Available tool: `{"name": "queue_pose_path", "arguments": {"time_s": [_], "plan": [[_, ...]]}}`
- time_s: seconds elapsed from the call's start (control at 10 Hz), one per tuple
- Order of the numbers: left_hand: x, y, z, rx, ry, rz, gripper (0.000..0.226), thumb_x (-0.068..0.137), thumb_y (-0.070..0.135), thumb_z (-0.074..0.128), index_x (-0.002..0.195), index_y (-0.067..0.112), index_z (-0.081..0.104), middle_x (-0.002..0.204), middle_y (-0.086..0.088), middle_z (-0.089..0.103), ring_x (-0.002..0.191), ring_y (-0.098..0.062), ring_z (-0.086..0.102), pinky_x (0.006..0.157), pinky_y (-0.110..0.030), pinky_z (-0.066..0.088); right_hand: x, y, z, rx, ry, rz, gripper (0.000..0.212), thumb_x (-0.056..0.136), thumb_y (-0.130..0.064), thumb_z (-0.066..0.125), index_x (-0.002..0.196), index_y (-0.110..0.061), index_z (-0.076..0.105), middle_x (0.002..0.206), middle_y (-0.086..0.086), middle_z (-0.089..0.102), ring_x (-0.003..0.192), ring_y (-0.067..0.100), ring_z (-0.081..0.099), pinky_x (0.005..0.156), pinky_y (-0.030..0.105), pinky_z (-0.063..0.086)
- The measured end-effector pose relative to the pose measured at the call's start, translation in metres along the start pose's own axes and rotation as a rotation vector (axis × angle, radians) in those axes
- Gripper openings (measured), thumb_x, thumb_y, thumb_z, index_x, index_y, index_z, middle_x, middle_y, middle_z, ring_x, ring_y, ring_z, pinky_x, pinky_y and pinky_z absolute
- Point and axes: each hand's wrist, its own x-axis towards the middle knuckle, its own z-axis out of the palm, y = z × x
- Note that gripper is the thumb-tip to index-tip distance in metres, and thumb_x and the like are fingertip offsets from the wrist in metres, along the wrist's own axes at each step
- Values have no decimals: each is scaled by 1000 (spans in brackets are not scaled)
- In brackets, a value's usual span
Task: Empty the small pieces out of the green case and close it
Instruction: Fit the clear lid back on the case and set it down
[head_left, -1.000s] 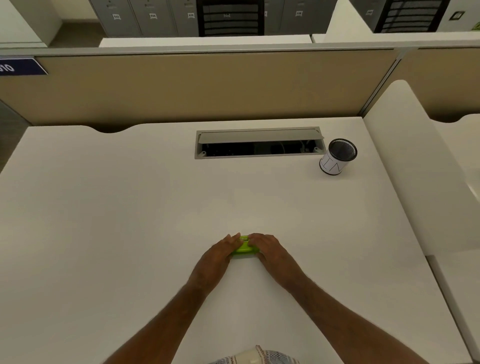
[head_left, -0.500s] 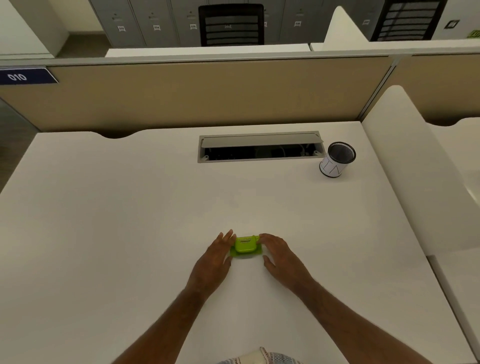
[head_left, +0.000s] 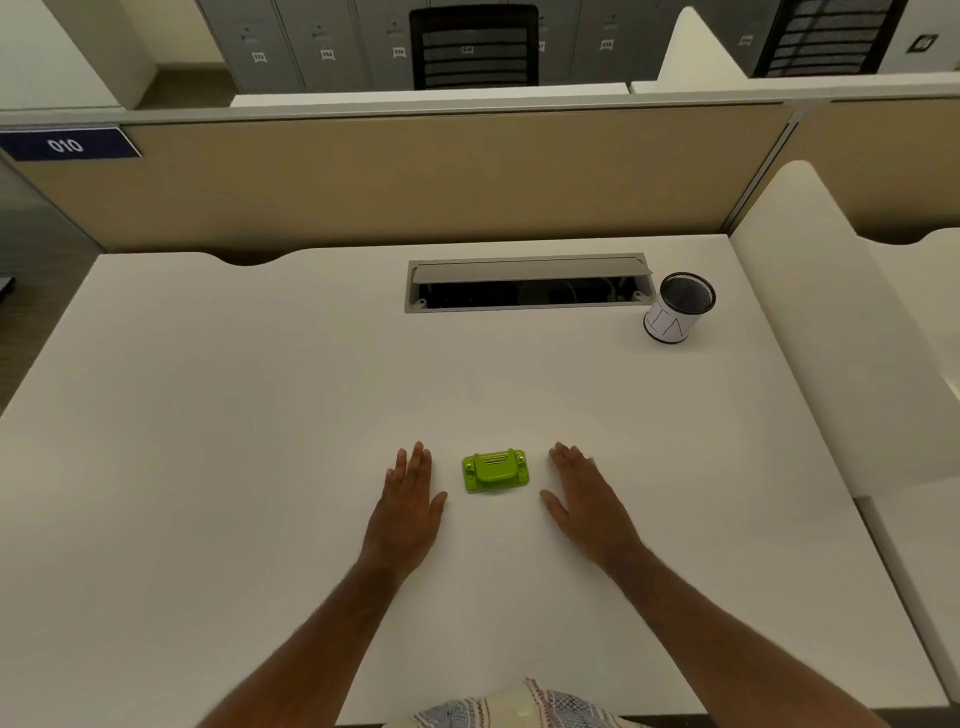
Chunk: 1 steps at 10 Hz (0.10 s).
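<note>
A small bright green case (head_left: 495, 471) lies flat and closed on the white desk (head_left: 260, 467), near the front middle. My left hand (head_left: 408, 506) rests palm down a short way to its left, fingers straight and holding nothing. My right hand (head_left: 587, 501) lies flat to the case's right, also apart from it and holding nothing. No small pieces show on the desk around the case.
A black mesh cup with a white paper label (head_left: 678, 314) stands at the back right. An open cable slot (head_left: 527, 283) is set into the desk behind the case. A beige partition (head_left: 415, 171) closes the far edge; a white divider (head_left: 852, 364) rises at the right.
Both hands were on the green case a second ago. They have let go and slid outward, left hand to the left and right hand to the right. The case stays in place.
</note>
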Motion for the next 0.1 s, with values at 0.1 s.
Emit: {"name": "queue_pose_path", "arguments": {"time_s": [0.1], "plan": [[-5, 1, 1, 22, -1, -53, 73, 115, 39, 34, 169, 3, -1, 179, -12, -9, 166, -31, -8, 135, -41, 1, 3, 2, -6, -68, -58, 53, 74, 111, -46, 39, 166, -8, 7, 176, 8, 2, 163, 27, 1, 132, 39, 1]]}}
